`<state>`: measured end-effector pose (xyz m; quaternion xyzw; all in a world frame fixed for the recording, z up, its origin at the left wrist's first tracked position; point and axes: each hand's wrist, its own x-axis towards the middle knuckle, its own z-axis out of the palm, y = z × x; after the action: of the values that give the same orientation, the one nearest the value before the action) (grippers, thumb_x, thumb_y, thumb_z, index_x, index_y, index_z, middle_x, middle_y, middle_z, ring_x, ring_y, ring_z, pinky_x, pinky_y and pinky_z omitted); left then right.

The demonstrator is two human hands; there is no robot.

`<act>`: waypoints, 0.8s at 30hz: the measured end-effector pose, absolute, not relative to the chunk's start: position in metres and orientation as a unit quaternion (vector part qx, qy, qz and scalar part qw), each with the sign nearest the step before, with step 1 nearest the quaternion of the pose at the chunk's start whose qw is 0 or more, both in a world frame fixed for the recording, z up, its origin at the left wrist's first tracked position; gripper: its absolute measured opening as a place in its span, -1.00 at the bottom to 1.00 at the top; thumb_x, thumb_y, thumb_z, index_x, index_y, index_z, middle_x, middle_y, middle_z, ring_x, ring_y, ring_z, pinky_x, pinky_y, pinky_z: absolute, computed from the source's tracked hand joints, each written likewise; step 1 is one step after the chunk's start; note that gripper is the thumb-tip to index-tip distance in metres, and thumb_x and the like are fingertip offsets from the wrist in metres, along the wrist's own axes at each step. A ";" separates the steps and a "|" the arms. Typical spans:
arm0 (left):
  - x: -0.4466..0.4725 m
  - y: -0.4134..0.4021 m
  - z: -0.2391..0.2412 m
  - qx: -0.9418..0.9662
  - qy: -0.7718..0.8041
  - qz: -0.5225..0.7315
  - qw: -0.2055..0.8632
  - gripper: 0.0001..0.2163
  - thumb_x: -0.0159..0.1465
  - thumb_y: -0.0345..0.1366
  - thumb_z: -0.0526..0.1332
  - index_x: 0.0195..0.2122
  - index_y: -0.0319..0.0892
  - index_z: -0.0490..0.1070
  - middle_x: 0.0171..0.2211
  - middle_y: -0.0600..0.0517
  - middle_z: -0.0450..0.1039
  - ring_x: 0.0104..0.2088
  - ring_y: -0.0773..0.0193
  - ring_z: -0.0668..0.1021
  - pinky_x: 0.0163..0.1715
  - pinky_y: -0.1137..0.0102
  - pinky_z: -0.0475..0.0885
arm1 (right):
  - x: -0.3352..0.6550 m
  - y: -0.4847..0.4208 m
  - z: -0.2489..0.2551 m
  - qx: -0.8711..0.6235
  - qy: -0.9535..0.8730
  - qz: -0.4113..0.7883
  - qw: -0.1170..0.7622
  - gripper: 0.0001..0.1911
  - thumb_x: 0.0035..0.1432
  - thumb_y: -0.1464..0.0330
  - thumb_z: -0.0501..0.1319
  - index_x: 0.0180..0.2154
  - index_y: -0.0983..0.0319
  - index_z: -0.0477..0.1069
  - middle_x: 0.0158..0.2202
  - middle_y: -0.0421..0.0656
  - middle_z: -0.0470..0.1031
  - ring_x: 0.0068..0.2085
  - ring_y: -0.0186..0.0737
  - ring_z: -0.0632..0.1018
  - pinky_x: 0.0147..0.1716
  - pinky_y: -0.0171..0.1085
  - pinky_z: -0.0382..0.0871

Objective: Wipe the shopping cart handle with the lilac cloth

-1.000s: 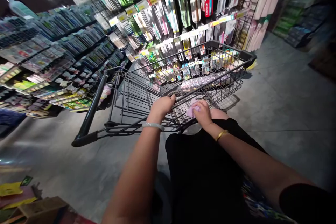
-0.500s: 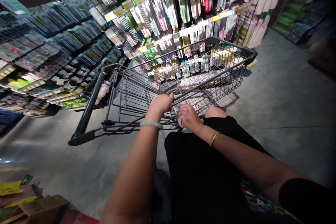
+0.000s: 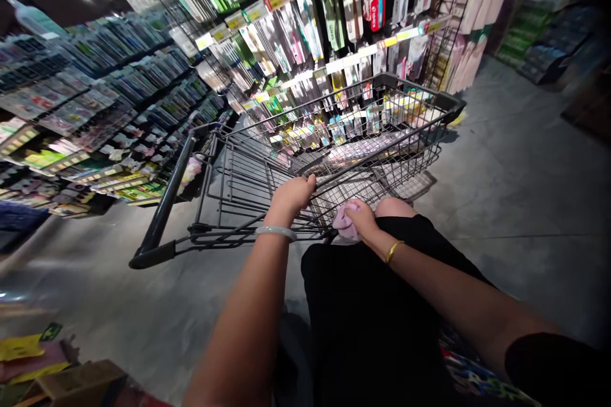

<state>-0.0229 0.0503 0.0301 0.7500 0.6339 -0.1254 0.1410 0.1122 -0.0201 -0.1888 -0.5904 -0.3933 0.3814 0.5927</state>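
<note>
A black wire shopping cart [image 3: 248, 165] stands close in front of me on the grey floor, its handle [image 3: 165, 203] out to the left. My left hand [image 3: 292, 196] is closed round a wire bar on the cart's near rim. My right hand [image 3: 363, 219] is closed on a small pink cloth [image 3: 342, 221], pressed against the lower wire of the cart by my knee. A pale bangle sits on my left wrist and a gold one on my right. I wear black clothing.
Racks of hanging packaged goods [image 3: 305, 19] with yellow price tags rise behind the cart. Shelves of small packets [image 3: 86, 95] run along the left. A cardboard box [image 3: 76, 381] and yellow papers lie at the lower left. Open grey floor [image 3: 515, 172] stretches right.
My right hand with the pink cloth has slid back and forth along the cart's lower wire, left then slightly right and down. My left hand has kept its grip.
</note>
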 end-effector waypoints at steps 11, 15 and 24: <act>-0.022 0.048 0.034 0.738 0.649 -0.105 0.152 -0.42 0.37 0.08 -0.20 -0.35 -0.12 0.54 -0.40 -0.08 0.63 -0.25 0.05 0.61 -0.27 0.32 0.37 | 0.184 0.006 -0.149 -0.568 -0.182 0.352 0.721 -0.69 -0.18 0.22 0.23 -0.33 0.17 0.29 -0.43 -0.29 0.36 -0.41 -0.30 0.41 -0.39 -0.31 0.33; -0.023 0.050 0.030 0.742 0.645 -0.109 0.148 -0.39 0.38 0.07 -0.24 -0.38 -0.13 0.54 -0.39 -0.09 0.63 -0.23 0.06 0.61 -0.29 0.34 0.38 | 0.200 0.009 -0.142 -0.557 -0.219 0.322 0.734 -0.72 -0.16 0.27 0.26 -0.32 0.19 0.35 -0.38 -0.28 0.40 -0.35 -0.31 0.43 -0.31 -0.32 0.33; -0.009 0.026 0.045 0.779 0.613 -0.115 -0.055 -0.40 0.43 -0.04 -0.27 -0.29 -0.18 0.55 -0.30 -0.17 0.60 -0.28 0.05 0.60 -0.36 0.34 0.34 | 0.221 0.015 -0.120 -0.552 -0.215 0.275 0.757 -0.82 -0.08 0.33 0.23 -0.33 0.19 0.37 -0.40 -0.28 0.39 -0.37 -0.31 0.41 -0.34 -0.31 0.32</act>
<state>-0.0085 0.0262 0.0452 0.7793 0.6135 -0.1154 -0.0545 0.2210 0.0147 -0.1197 -0.5516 -0.2150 0.2752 0.7574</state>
